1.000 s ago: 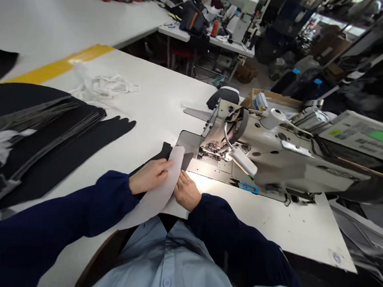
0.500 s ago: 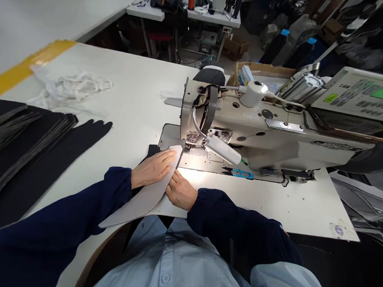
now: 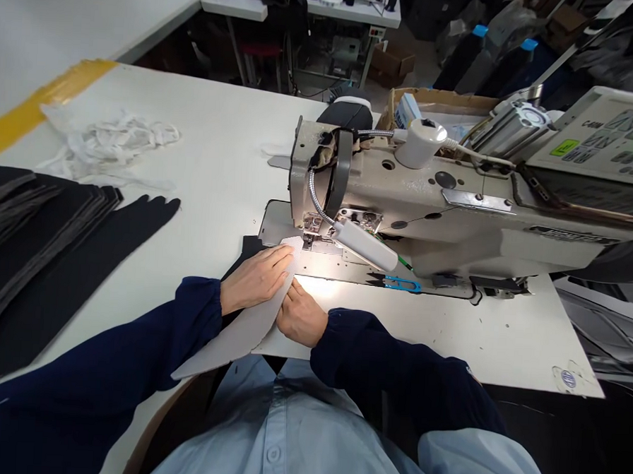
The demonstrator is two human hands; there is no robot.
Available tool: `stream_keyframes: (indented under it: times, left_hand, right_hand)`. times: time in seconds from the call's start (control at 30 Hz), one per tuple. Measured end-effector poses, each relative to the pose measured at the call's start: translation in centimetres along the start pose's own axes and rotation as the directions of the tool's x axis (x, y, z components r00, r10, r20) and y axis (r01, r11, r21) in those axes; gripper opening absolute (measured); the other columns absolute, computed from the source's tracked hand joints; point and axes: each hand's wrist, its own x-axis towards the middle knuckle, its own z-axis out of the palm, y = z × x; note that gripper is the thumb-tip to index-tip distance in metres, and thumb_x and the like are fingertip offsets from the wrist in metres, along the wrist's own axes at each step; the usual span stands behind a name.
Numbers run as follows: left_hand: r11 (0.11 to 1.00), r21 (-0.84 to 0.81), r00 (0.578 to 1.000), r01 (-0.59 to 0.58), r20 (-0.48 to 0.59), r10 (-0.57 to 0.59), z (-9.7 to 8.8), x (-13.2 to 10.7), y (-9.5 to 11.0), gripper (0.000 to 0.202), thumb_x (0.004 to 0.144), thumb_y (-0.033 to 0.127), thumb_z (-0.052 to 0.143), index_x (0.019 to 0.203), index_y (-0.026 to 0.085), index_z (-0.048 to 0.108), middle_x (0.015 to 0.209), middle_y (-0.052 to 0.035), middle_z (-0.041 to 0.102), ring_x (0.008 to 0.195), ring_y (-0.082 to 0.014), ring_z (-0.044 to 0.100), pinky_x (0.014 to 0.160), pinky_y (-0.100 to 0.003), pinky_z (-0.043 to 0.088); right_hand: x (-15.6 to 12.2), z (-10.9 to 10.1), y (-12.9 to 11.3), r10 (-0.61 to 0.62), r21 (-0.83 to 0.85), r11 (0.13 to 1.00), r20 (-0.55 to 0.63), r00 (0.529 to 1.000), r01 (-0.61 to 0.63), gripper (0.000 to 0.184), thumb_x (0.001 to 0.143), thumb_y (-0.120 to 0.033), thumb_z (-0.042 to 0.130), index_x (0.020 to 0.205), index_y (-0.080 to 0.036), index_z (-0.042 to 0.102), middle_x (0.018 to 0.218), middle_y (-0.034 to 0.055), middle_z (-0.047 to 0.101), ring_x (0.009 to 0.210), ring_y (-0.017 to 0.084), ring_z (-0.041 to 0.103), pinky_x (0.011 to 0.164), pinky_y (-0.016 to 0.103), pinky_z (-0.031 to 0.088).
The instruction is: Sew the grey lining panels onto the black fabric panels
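A long curved grey fabric piece [image 3: 248,325] lies over a black piece [image 3: 248,249] on the sewing table, its tip at the presser foot [image 3: 310,235] of the industrial sewing machine [image 3: 403,199]. My left hand [image 3: 255,278] lies flat on top of the grey piece, fingers stretched toward the needle. My right hand [image 3: 300,315] pinches the right edge of the grey piece just in front of the machine bed, fingers together.
A stack of black cut pieces [image 3: 35,229] lies at the left, with white strips [image 3: 109,141] behind it. Blue thread snips [image 3: 402,284] rest on the machine bed. A control panel [image 3: 602,139] and a cardboard box [image 3: 434,105] stand at the right rear.
Both hands have slid the grey piece forward until its tip reaches the presser foot. My head has moved nearer the machine.
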Motion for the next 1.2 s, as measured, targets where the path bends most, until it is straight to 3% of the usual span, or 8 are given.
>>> stream_keyframes:
  times: [0.27,0.37,0.67,0.8,0.93,1.07,1.2]
  left_hand:
    - [1.0,-0.024,1.0,0.001,0.018,-0.001,-0.4,1.6,0.5,0.036,0.095,0.018,0.03,0.118,0.008,0.056,0.133,-0.0171,0.054,0.128,-0.026,0.046,0.107,-0.041,0.04]
    - [0.999,-0.035,1.0,-0.005,0.029,0.006,-0.3,2.2,0.7,0.037,0.096,0.018,0.031,0.121,0.007,0.056,0.135,-0.0172,0.053,0.129,-0.0262,0.045,0.108,-0.041,0.039]
    - [0.997,-0.056,0.989,-0.057,0.133,0.064,-0.7,1.9,-0.1,0.04,0.094,0.012,0.033,0.127,0.006,0.053,0.139,-0.0158,0.051,0.136,-0.0247,0.04,0.112,-0.036,0.034]
    - [0.965,-0.156,0.956,-0.21,0.172,0.236,-2.7,-0.2,-1.0,0.042,0.087,0.01,0.042,0.128,0.011,0.052,0.134,-0.0119,0.056,0.131,-0.0212,0.045,0.112,-0.034,0.033]
    - [0.93,-0.215,0.911,-0.298,0.227,0.344,-5.0,-2.3,-0.3,0.044,0.081,0.018,0.05,0.125,0.016,0.053,0.129,-0.0115,0.058,0.124,-0.0232,0.051,0.112,-0.038,0.03]
    - [0.94,-0.163,0.892,-0.299,0.301,0.336,-6.1,-2.9,1.5,0.054,0.076,0.025,0.061,0.128,0.02,0.051,0.123,-0.0128,0.056,0.117,-0.0261,0.053,0.106,-0.04,0.036]
    - [0.965,-0.064,0.89,-0.255,0.374,0.26,-5.5,-2.5,2.5,0.048,0.08,0.023,0.062,0.127,0.02,0.052,0.135,-0.0136,0.05,0.127,-0.0296,0.045,0.102,-0.04,0.04]
  right_hand:
    - [-0.5,-0.8,1.2,0.041,0.137,0.989,0.101,0.994,-0.055,0.03,0.085,-0.006,0.043,0.103,-0.002,0.067,0.094,0.023,0.066,0.098,0.032,0.059,0.106,0.071,0.029]
    - [-0.7,-1.1,1.6,0.029,0.103,0.994,0.133,0.991,-0.043,0.032,0.084,-0.005,0.042,0.103,-0.005,0.068,0.094,0.0207,0.066,0.096,0.031,0.058,0.106,0.071,0.029]
    - [-0.9,-2.0,1.9,-0.006,0.09,0.996,0.166,0.986,-0.009,0.03,0.084,-0.007,0.045,0.101,-0.004,0.069,0.093,0.0206,0.067,0.094,0.031,0.059,0.097,0.062,0.043]
    - [-0.5,-3.3,1.1,0.003,0.109,0.994,0.214,0.977,-0.027,0.022,0.084,-0.008,0.051,0.092,-0.009,0.072,0.088,0.0168,0.068,0.091,0.028,0.06,0.095,0.054,0.046]
    - [-0.4,-5.3,-0.6,-0.082,0.181,0.983,0.244,0.966,0.038,0.016,0.083,-0.01,0.054,0.085,-0.009,0.07,0.079,0.0165,0.069,0.083,0.026,0.062,0.087,0.049,0.049]
    - [-0.6,-6.5,-2.5,-0.168,0.274,0.956,0.214,0.962,0.106,0.014,0.084,-0.011,0.053,0.084,-0.008,0.066,0.068,0.0128,0.066,0.069,0.022,0.062,0.07,0.04,0.05]
    - [-0.7,-6.1,-3.5,-0.12,0.252,0.965,0.16,0.98,0.077,0.019,0.083,-0.004,0.047,0.08,-0.01,0.065,0.064,0.0112,0.066,0.063,0.021,0.06,0.063,0.037,0.049]
